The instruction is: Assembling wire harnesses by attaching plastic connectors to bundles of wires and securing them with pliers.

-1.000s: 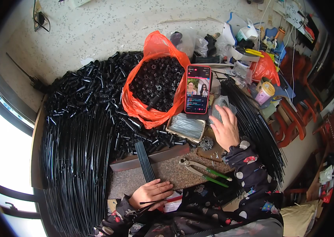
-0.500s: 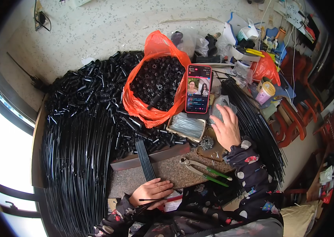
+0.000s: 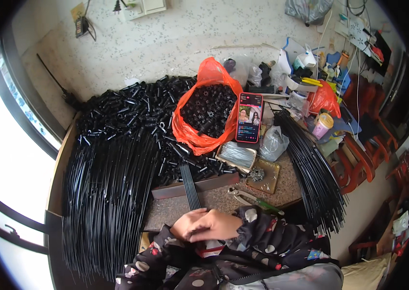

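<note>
My left hand (image 3: 183, 224) is low over the near edge of the table, closed, at the near end of a bundle of thin black rods (image 3: 190, 187). My right hand (image 3: 220, 225) crosses over it with bent fingers pressed together, hiding most of the left fingers. What either hand holds is hidden. The rod bundle rests across a dark metal bar (image 3: 223, 180). To the right lie pliers (image 3: 243, 195) with green handles. A red-and-white packet (image 3: 211, 251) shows just below my hands.
Black tubular parts (image 3: 117, 111) and long black rods (image 3: 107, 193) fill the left. Behind are an orange bag (image 3: 180, 126) of small black parts, a phone (image 3: 249, 121), and a box of metal pins (image 3: 237, 155). More rods (image 3: 308, 169) lie right, near a cup (image 3: 323, 125).
My right hand has moved from beside the phone, near the clear plastic bag, down and left onto my left hand. The whole view has shifted, showing more wall.
</note>
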A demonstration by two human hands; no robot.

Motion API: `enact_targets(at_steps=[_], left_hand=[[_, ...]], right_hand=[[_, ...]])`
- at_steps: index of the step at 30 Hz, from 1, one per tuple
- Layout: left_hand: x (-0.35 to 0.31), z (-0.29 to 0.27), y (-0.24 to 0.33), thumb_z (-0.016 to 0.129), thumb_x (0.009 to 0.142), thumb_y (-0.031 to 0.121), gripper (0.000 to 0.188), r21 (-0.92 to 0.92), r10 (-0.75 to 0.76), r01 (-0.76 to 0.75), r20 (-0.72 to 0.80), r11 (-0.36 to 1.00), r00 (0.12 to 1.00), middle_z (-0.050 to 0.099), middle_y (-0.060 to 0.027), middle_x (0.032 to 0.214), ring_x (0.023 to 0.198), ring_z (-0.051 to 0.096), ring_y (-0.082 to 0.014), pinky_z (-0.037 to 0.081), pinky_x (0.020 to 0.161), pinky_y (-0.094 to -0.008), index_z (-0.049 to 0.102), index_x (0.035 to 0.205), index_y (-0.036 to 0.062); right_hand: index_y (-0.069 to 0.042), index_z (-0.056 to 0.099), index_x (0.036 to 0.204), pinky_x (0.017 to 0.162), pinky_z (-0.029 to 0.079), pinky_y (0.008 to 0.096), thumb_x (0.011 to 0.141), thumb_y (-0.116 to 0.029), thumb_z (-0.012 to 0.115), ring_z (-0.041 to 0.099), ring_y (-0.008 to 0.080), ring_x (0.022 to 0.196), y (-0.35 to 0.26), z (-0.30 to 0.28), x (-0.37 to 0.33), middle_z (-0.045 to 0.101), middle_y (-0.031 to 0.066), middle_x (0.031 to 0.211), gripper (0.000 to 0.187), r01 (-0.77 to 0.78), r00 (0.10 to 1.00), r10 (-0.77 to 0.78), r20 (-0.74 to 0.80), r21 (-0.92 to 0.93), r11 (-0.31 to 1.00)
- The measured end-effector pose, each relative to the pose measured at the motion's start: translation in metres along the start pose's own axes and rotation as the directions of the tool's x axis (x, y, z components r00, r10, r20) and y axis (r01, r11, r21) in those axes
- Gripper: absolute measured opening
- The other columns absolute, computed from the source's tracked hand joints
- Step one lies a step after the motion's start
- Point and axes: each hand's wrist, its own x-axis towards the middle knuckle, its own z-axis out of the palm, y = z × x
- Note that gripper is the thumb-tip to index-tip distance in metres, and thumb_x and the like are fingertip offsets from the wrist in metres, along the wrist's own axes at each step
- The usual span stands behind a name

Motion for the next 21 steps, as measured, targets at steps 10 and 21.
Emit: enact_targets(at_steps=[10,21], left_hand=[[0.011,-0.008,0.02,0.066,0.068,0.022,0.047,0.505,0.365,-0.496,0.341,0.706,0.866,0.058,-0.0165,0.112,0.109,0.055,-0.0322,0.04,0.096,-0.0463,0.058,0.109,0.0018],[-0.001,0.0,0.048,0.067,0.078,0.018,0.042,0.361,0.213,-0.263,0.175,0.895,0.961,0.063,-0.0139,0.099,0.096,0.06,-0.0322,0.046,0.088,-0.0367,0.055,0.116,0.0052]], right_hand=[[-0.005,0.067,0.101,0.077,0.05,0.0271,0.077,-0.011,0.07,0.066,0.0146,0.086,-0.017,0.022,-0.026,0.069,0.0072,0.092,0.025,-0.061,0.939,0.022,-0.344,-0.102,0.993],[-0.004,0.062,0.11,0.079,0.049,0.027,0.084,-0.018,0.063,0.065,0.0186,0.092,-0.059,0.0,-0.022,0.065,0.0116,0.104,0.029,0.182,0.936,-0.156,-0.315,0.055,0.982]])
